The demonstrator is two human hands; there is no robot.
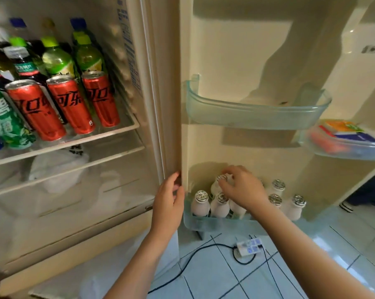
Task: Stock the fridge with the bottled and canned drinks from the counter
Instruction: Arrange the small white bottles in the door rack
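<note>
A person is stocking an open fridge, seen from above. The step in hand seems to be seating a small white bottle among others in the lowest door bin.

The right hand [241,187] is reaching down into the bin [204,224], its fingers curling round the neck of one bottle [214,187] just under the foil cap. That bottle is standing upright at the back of the bin, under the fingertips. Whether it is resting fully on the bin floor cannot be told. More white bottles [200,205] are standing upright in front of and beside the right hand, close together on its left and more spaced out on its right.

The left hand [168,196] is gripping the inner edge of the door [183,126], thumb in front and fingers wrapping behind, apparently steadying it. Up and to the left of this hand, red cans [71,104] and green-capped bottles are filling a shelf [85,140].

The next move probably calls for letting the bottle go gently so its neighbours do not tip, then drawing the right hand straight up and out. The gaps to the right of that hand are offering room for more.
</note>
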